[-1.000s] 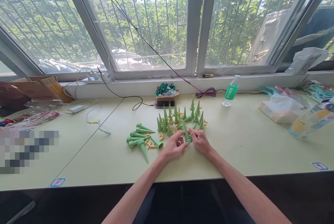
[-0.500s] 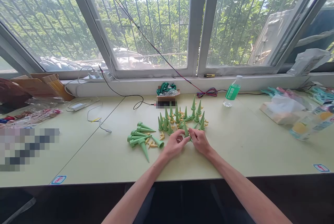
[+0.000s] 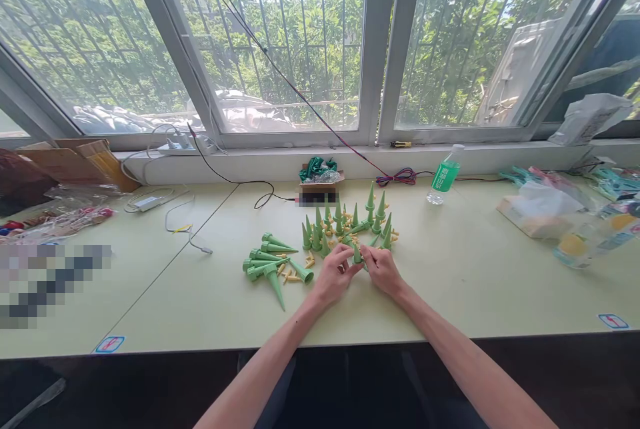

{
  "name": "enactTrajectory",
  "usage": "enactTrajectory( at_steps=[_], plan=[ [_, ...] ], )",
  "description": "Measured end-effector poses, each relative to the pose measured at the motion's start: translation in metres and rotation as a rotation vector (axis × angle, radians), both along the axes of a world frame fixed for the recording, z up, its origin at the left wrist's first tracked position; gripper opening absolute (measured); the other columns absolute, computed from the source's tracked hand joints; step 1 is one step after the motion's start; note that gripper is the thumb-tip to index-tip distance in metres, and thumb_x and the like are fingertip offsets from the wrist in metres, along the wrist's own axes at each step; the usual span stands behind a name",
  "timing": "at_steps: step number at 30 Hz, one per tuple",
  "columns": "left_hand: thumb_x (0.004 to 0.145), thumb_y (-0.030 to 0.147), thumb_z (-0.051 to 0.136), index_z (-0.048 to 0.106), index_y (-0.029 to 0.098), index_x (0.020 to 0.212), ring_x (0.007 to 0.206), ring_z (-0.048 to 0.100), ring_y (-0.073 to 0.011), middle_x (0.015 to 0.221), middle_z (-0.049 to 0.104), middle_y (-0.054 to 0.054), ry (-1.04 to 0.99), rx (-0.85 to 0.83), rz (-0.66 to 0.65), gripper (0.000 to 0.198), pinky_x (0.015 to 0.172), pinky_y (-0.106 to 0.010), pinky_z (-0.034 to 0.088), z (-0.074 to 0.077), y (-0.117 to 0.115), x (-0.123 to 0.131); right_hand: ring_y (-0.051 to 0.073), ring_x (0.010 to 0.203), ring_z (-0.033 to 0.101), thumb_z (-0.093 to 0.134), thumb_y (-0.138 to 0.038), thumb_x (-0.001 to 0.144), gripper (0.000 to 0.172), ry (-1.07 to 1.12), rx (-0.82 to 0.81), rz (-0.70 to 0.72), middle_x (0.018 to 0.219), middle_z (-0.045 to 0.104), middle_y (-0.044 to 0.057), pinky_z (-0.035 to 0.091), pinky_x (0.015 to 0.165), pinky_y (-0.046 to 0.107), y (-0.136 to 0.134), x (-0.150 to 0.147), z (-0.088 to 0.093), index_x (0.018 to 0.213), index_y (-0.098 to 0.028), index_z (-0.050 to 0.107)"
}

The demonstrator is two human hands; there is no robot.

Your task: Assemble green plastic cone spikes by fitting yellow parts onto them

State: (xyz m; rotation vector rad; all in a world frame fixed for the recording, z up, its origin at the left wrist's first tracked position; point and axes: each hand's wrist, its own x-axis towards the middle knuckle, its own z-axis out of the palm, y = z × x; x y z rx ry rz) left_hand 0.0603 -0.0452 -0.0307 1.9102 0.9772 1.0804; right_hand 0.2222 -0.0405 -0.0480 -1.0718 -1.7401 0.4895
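Between my hands a green plastic watering spike stands roughly upright, tip up. My left hand is closed on its base from the left. My right hand is pinched at the spike's right side, where a trace of yellow, seemingly a small valve, shows by the fingertips; the fingers largely hide it. Behind my hands stand several more green spikes, many with yellow pieces at their sides. On the left, loose green spikes lie in a pile beside small yellow valves.
A small cardboard box with green and clear plastic sits at the back. A green-labelled bottle stands to its right, near coiled wires. Further right are a tissue box and clear bottles. Cables lie on the left.
The spike in my hands has shifted slightly down, and its base now shows more between the fingers. My hands stay in nearly the same place.
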Motion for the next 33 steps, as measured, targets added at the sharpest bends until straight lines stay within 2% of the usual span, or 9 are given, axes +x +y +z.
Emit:
enactTrajectory(
  at_steps=[4, 6, 11, 17, 20, 25, 33],
  plan=[
    [0.088, 0.045, 0.058, 0.063, 0.018, 0.104, 0.060, 0.047, -0.0071, 0.100, 0.056, -0.006, -0.038, -0.023, 0.056, 0.032, 0.050, -0.019, 0.040, 0.0017, -0.0013, 0.0016, 0.011, 0.049, 0.032, 0.033, -0.047, 0.101, 0.048, 0.041, 0.007, -0.050, 0.053, 0.038, -0.003, 0.027, 0.050, 0.027, -0.0009, 0.0006, 0.0020, 0.062, -0.020, 0.042],
    [0.090, 0.049, 0.054, 0.062, 0.016, 0.103, 0.056, 0.046, -0.0067, 0.095, 0.059, -0.005, -0.070, -0.080, 0.091, 0.036, 0.048, -0.019, 0.037, 0.0017, -0.0011, 0.0020, 0.011, 0.049, 0.031, 0.033, -0.048, 0.101, 0.048, 0.061, 0.009, -0.079, 0.053, 0.037, -0.004, 0.027, 0.049, 0.026, -0.0015, 0.0013, 0.0028, 0.062, -0.021, 0.040],
    [0.093, 0.058, 0.043, 0.059, 0.014, 0.079, 0.047, 0.042, -0.0075, 0.067, 0.055, 0.000, -0.108, -0.178, 0.128, 0.049, 0.045, -0.021, 0.033, -0.0018, 0.0027, 0.0009, 0.011, 0.049, 0.033, 0.031, -0.049, 0.101, 0.046, 0.077, -0.003, -0.072, 0.054, 0.038, -0.004, 0.029, 0.050, 0.025, -0.0021, 0.0020, 0.0029, 0.065, -0.021, 0.039],
    [0.091, 0.065, 0.039, 0.061, 0.012, 0.060, 0.047, 0.046, -0.0105, 0.054, 0.055, -0.003, -0.061, -0.252, 0.121, 0.065, 0.046, -0.023, 0.035, -0.0019, 0.0044, 0.0004, 0.011, 0.052, 0.037, 0.032, -0.046, 0.101, 0.045, 0.022, -0.033, 0.053, 0.057, 0.043, -0.003, 0.032, 0.053, 0.025, -0.0033, 0.0028, 0.0014, 0.065, -0.021, 0.039],
    [0.090, 0.066, 0.041, 0.061, 0.013, 0.058, 0.048, 0.049, -0.0119, 0.053, 0.056, -0.003, -0.058, -0.260, 0.123, 0.065, 0.049, -0.023, 0.037, -0.0019, 0.0043, 0.0000, 0.011, 0.052, 0.038, 0.033, -0.046, 0.101, 0.045, 0.017, -0.034, 0.081, 0.057, 0.044, -0.003, 0.033, 0.055, 0.025, -0.0041, 0.0038, 0.0016, 0.065, -0.020, 0.039],
    [0.089, 0.064, 0.044, 0.060, 0.014, 0.057, 0.052, 0.053, -0.0140, 0.045, 0.048, 0.000, -0.046, -0.240, 0.111, 0.062, 0.056, -0.024, 0.040, -0.0027, 0.0048, -0.0007, 0.011, 0.052, 0.038, 0.033, -0.046, 0.102, 0.045, 0.011, -0.031, 0.098, 0.058, 0.044, -0.003, 0.032, 0.055, 0.026, -0.0039, 0.0044, 0.0019, 0.065, -0.020, 0.040],
    [0.089, 0.062, 0.047, 0.059, 0.014, 0.058, 0.045, 0.043, -0.0100, 0.043, 0.046, 0.002, -0.038, -0.273, 0.096, 0.058, 0.049, -0.022, 0.032, 0.0026, 0.0028, -0.0013, 0.011, 0.052, 0.037, 0.033, -0.045, 0.102, 0.044, 0.014, -0.039, 0.103, 0.057, 0.044, -0.003, 0.030, 0.054, 0.026, -0.0036, 0.0041, 0.0027, 0.065, -0.020, 0.040]
  ],
)
